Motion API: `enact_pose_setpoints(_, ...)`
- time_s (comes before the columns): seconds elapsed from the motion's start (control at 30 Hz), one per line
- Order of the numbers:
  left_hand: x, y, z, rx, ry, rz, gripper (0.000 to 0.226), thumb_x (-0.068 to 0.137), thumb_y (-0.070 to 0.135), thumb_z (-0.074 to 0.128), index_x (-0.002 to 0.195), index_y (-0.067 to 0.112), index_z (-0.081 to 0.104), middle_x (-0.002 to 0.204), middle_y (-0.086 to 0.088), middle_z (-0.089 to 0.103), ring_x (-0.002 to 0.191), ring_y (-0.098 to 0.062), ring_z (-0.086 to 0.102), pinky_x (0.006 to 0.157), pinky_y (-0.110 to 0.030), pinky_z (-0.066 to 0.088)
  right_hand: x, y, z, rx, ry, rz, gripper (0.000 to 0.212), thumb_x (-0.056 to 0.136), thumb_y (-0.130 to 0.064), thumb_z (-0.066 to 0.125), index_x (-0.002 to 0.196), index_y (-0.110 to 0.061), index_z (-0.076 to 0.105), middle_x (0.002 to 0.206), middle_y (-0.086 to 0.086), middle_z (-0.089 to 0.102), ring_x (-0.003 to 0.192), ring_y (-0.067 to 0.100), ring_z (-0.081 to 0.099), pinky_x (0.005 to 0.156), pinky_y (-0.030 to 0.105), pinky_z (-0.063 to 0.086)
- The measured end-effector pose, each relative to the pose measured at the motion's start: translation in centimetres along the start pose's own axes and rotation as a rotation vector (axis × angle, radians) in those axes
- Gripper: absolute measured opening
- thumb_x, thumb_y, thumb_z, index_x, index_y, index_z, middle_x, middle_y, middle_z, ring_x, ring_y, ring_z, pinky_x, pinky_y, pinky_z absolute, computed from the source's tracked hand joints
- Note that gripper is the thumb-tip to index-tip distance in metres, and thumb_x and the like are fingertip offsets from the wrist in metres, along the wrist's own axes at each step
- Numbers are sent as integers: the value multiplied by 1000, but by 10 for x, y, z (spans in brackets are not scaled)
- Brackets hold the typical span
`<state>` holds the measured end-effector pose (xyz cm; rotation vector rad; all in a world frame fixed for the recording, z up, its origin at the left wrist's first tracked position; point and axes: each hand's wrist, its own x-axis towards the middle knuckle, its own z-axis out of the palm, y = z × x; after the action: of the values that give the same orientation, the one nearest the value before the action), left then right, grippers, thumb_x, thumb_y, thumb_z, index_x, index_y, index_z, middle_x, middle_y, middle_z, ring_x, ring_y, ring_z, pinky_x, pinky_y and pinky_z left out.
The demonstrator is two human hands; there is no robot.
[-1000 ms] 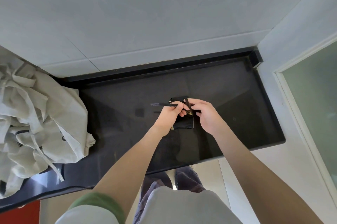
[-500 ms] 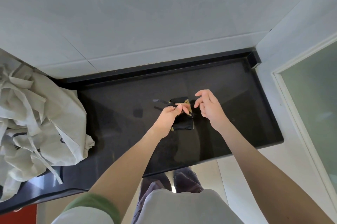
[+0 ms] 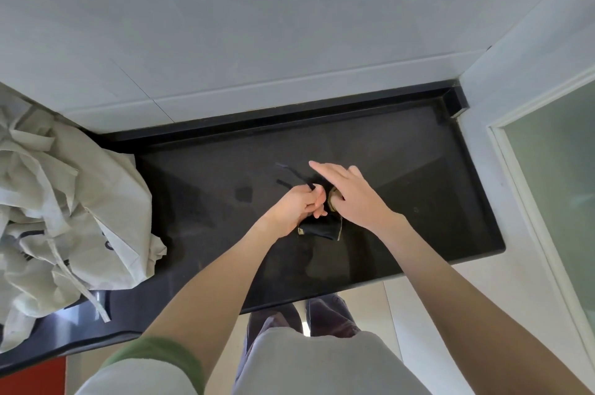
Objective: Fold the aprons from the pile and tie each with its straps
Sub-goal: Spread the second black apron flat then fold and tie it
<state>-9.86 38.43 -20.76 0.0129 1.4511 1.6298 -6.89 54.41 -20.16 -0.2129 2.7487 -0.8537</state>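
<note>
A small folded black apron bundle point(image 3: 322, 229) lies near the middle of the black counter point(image 3: 418, 201). My left hand point(image 3: 297, 206) grips a black strap point(image 3: 294, 176) whose free end trails up and left over the counter. My right hand point(image 3: 349, 193) lies across the top of the bundle with its fingers stretched out straight toward the left, hiding most of the bundle's upper part. A tan patch point(image 3: 331, 200) shows between the two hands.
A pile of crumpled beige aprons point(image 3: 64, 211) with loose straps covers the counter's left end. White tiled wall stands behind the counter, and a frosted glass panel point(image 3: 560, 188) is at the right. My legs show below the counter's front edge.
My right hand has let go of the pinch, lifted and then come back over the bundle with straight fingers. My left hand has kept its grip on the strap and pulled it nearer.
</note>
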Motion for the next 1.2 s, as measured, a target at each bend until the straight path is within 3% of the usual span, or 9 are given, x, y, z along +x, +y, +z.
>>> enact_pose_setpoints(0.1,-4,1,11,26,147,-41,46,105,11,32,61,10,43,51,-3,42,58,-16,47,74,-23,48,12,-3,2,-99,-122,-53,46,97,-6,42,140,-23,48,128,-1,56,102,18,46,79,27,42)
enact_pose_setpoints(0.2,-10,-5,18,265,482,-17,42,105,22,37,71,7,55,71,-3,56,73,-16,55,77,-21,43,17,-4,5,-91,-206,65,37,101,-22,46,137,-25,46,120,1,55,108,19,54,84,31,46)
enact_pose_setpoints(0.3,-11,-7,6,779,678,-21,26,103,15,38,114,8,60,109,-3,56,94,-16,51,81,-19,41,18,-15,18,-45,-92,189,26,101,-31,47,124,-20,46,111,1,62,99,20,61,80,34,49)
enact_pose_setpoints(0.4,-14,-6,-1,919,778,-129,30,103,16,36,129,11,48,122,-8,49,106,-19,47,89,-26,44,15,-28,38,-49,46,340,27,101,-35,45,119,-15,45,98,1,64,85,20,65,69,28,49)
enact_pose_setpoints(0.6,-19,-26,-12,1133,746,-145,32,101,13,38,132,12,40,124,-9,46,110,-21,48,94,-27,42,7,-32,54,30,161,404,23,98,-26,52,116,-12,47,84,-1,58,67,15,59,56,16,39)
enact_pose_setpoints(0.77,-19,-37,-11,1197,819,-117,25,103,11,27,120,7,45,119,-9,53,108,-22,52,93,-27,39,12,-36,51,5,112,480,24,101,-27,45,119,-12,44,86,-3,55,77,20,62,69,32,50)
enact_pose_setpoints(0.97,-19,-34,-14,1241,837,-151,24,104,16,24,111,10,46,107,-6,61,99,-23,60,85,-29,41,14,-33,45,26,80,504,28,101,-36,45,118,-14,41,93,1,60,78,18,60,72,32,49)
enact_pose_setpoints(1.07,-17,-34,-15,1261,811,-162,23,104,16,24,110,11,45,103,-5,63,95,-23,61,82,-29,40,2,-20,34,63,67,392,34,97,-40,51,110,-14,34,93,-1,53,80,24,61,73,37,50)
enact_pose_setpoints(1.2,-15,-34,-17,1299,781,-172,21,103,14,26,113,12,43,102,-4,65,93,-24,62,80,-29,38,-21,-10,30,-9,-49,237,54,90,-47,60,121,-10,37,102,-1,53,88,26,61,69,32,43)
